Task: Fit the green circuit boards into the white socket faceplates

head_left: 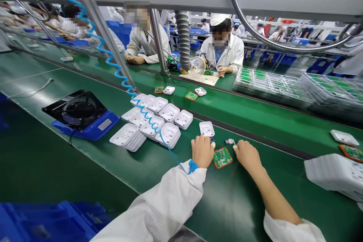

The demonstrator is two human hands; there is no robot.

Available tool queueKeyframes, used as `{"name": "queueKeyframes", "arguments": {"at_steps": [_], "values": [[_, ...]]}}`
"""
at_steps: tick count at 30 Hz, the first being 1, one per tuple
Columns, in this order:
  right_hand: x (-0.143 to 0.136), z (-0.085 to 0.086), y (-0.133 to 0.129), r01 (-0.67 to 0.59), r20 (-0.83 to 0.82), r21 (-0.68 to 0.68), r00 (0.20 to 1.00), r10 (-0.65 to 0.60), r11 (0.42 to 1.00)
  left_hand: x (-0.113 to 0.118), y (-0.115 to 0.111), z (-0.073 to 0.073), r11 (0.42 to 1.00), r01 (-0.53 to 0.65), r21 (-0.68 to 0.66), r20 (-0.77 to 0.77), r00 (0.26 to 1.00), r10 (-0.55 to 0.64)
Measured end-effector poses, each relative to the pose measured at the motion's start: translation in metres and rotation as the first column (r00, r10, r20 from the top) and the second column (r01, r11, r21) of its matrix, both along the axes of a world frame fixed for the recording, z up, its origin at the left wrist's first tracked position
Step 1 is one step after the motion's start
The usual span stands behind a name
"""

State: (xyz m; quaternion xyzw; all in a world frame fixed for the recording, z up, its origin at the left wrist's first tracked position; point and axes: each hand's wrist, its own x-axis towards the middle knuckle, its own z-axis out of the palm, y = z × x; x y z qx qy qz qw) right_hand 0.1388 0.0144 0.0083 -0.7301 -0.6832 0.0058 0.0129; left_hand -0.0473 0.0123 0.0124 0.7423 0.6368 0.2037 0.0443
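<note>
My left hand [202, 151], with a blue wrist strap [193, 166] on its wrist, is closed with the fingers curled down. By its fingertips is a small dark blue piece [212, 140], mostly hidden. My right hand [248, 155] pinches a small white plug-like part [230, 141] that has a short dark end. Between and just below the hands, a green circuit board [222, 157] with an orange edge lies flat on the bench. Beyond my left hand rests a white square plastic housing [207, 129].
Stacks of white housings [169, 132] stand left, beside a black fan [81, 109] on a blue bin. A coiled blue cord [120, 77] runs down to my wrist. More housings [334, 176] are stacked right. Trays of boards [269, 85] and co-workers [222, 45] are across the line.
</note>
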Motion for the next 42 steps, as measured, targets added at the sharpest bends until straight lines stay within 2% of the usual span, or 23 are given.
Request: {"name": "queueKeyframes", "arguments": {"at_steps": [4,7,8,10,13,15,16,17,18,22,24,27,30,32,35,38,40,42], "values": [[0.013,0.001,-0.012,-0.013,-0.116,0.001,0.993,0.013,1.0,0.008,-0.004,-0.002,0.997,0.078,-0.013,-0.046,0.996,-0.078],[0.023,0.001,-0.019,-0.01,-0.386,0.012,0.922,0.014,1.0,0.016,-0.014,-0.002,0.977,0.209,-0.033,-0.05,0.976,-0.21],[0.025,0.0,-0.021,-0.005,-0.51,0.013,0.86,0.011,1.0,0.018,-0.018,-0.001,0.963,0.266,-0.044,-0.05,0.962,-0.268],[0.028,-0.002,-0.025,0.0,-0.746,0.01,0.666,0.007,1.0,0.018,-0.026,0.0,0.923,0.378,-0.072,-0.046,0.923,-0.382],[0.029,-0.005,-0.031,-0.007,-0.934,0.004,0.358,0.006,1.0,0.009,-0.035,0.002,0.848,0.519,-0.107,-0.015,0.852,-0.523],[0.028,-0.007,-0.036,-0.036,-0.966,0.012,0.259,0.021,0.999,0.001,-0.039,0.002,0.776,0.62,-0.119,0.042,0.784,-0.62],[0.027,-0.008,-0.039,-0.048,-0.967,0.018,0.252,0.029,0.999,-0.002,-0.04,0.003,0.737,0.664,-0.125,0.078,0.747,-0.66],[0.027,-0.01,-0.041,-0.055,-0.962,0.025,0.271,0.039,0.998,-0.005,-0.04,0.003,0.718,0.684,-0.133,0.108,0.73,-0.675],[0.027,-0.011,-0.043,-0.053,-0.947,0.036,0.316,0.051,0.998,-0.006,-0.039,0.004,0.728,0.67,-0.144,0.12,0.742,-0.659],[0.025,-0.014,-0.042,-0.016,-0.764,0.154,0.631,0.13,0.988,0.006,-0.027,0.007,0.907,0.383,-0.176,-0.008,0.921,-0.39],[0.023,-0.015,-0.036,-0.019,-0.677,0.245,0.712,0.185,0.969,0.019,-0.02,0.007,0.93,0.322,-0.174,-0.059,0.94,-0.337],[0.019,-0.017,-0.026,-0.032,-0.665,0.343,0.697,0.267,0.939,0.036,-0.016,0.006,0.927,0.332,-0.173,-0.067,0.936,-0.347],[0.016,-0.016,-0.02,-0.07,-0.701,0.344,0.644,0.306,0.936,0.043,-0.019,0.002,0.916,0.363,-0.173,-0.056,0.925,-0.377],[0.016,-0.012,-0.021,-0.095,-0.704,0.333,0.636,0.315,0.938,0.043,-0.023,0.0,0.908,0.385,-0.166,-0.048,0.916,-0.398],[0.018,-0.005,-0.031,-0.11,-0.664,0.34,0.676,0.321,0.934,0.041,-0.028,-0.003,0.905,0.401,-0.142,-0.042,0.911,-0.411],[0.021,-0.001,-0.042,-0.184,-0.573,0.332,0.74,0.353,0.925,0.038,-0.028,-0.006,0.905,0.409,-0.112,0.008,0.912,-0.411],[0.021,-0.002,-0.048,-0.247,-0.515,0.297,0.772,0.372,0.922,0.036,-0.026,-0.009,0.91,0.404,-0.095,0.107,0.913,-0.394],[0.02,-0.004,-0.05,-0.269,-0.489,0.251,0.794,0.362,0.93,0.034,-0.023,-0.012,0.912,0.399,-0.099,0.282,0.89,-0.359]]}}
